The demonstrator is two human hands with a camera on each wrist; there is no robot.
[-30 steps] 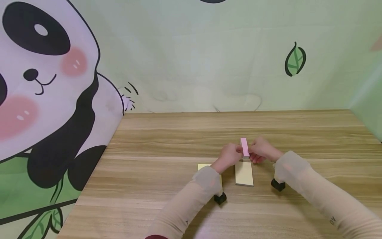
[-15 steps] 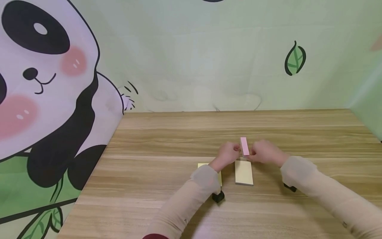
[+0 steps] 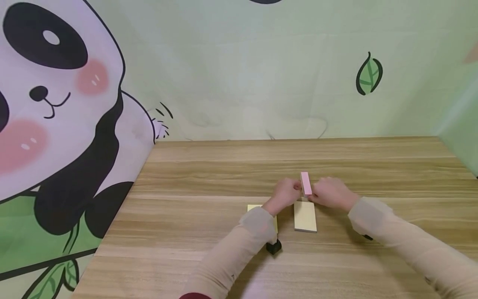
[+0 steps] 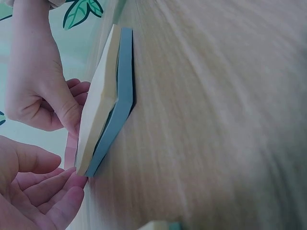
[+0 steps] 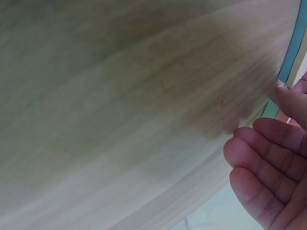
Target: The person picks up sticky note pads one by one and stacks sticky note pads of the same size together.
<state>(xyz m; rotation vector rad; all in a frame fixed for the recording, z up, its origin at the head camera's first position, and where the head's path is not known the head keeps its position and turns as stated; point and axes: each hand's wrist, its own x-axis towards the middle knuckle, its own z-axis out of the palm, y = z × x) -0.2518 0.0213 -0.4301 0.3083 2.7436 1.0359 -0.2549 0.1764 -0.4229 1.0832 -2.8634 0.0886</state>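
Observation:
A narrow pink sticky note pad (image 3: 306, 183) lies on the table between both hands, with a green layer (image 5: 271, 109) under it in the right wrist view. My right hand (image 3: 333, 193) pinches at its near right corner with thumb and forefinger, the other fingers loosely bent. On its left side is my left hand (image 3: 286, 192); the left wrist view shows the fingers (image 4: 50, 194) fairly straight against its end and the thumb apart from them. Just in front lies a cream sticky note pad (image 3: 305, 216), on top of a blue one (image 4: 125, 72).
A yellow pad (image 3: 254, 206) lies partly hidden under the left wrist. Black wrist camera mounts hang below the sleeves, one (image 3: 274, 247) plain at the left. The wood-grain table (image 3: 179, 182) ends at a wall cloth with a panda (image 3: 56, 91).
My right hand has drawn slightly right and turned, its lower fingers tucking from view, while keeping at the pink pad's near corner. The left hand has shifted slightly left. The pads stay put.

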